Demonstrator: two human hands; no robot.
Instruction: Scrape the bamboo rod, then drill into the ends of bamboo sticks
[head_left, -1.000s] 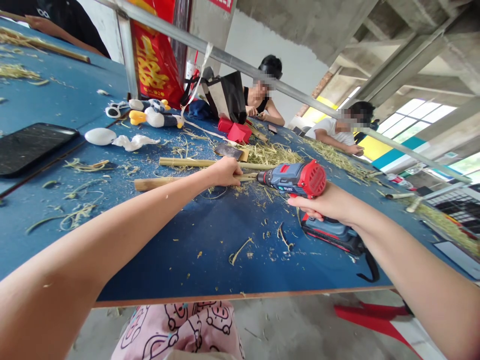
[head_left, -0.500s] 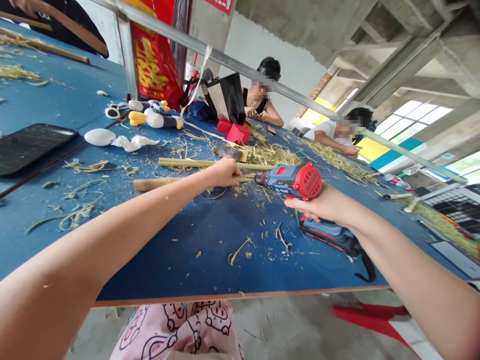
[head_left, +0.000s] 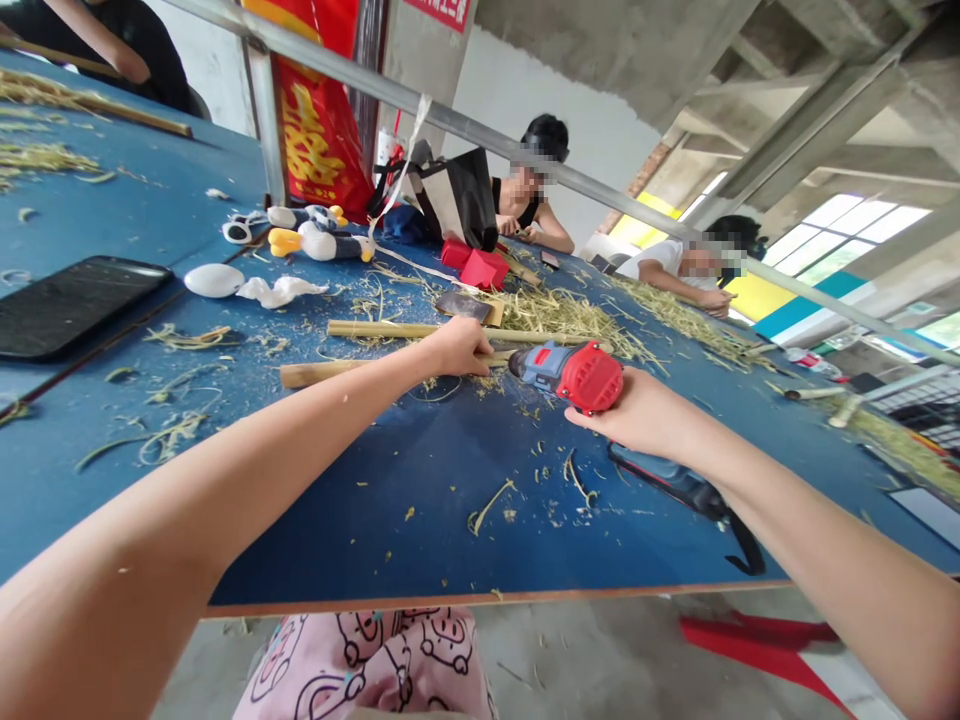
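My left hand is closed around the right end of a bamboo stick that lies flat on the blue table. My right hand grips a red and blue cordless drill, its nose pointing left at the stick's end just beside my left fingers. The drill's battery base rests near the table under my right wrist. A second bamboo stick lies just behind the first.
A black phone lies at the left. A white egg-shaped thing, crumpled tissue, toy ducks, red boxes and bamboo shavings litter the far table. Two people sit at the far side; another person's arm shows top left.
The drill has tilted lower and moved left, closer to the stick's end. My left hand keeps its hold. The view has shifted slightly.
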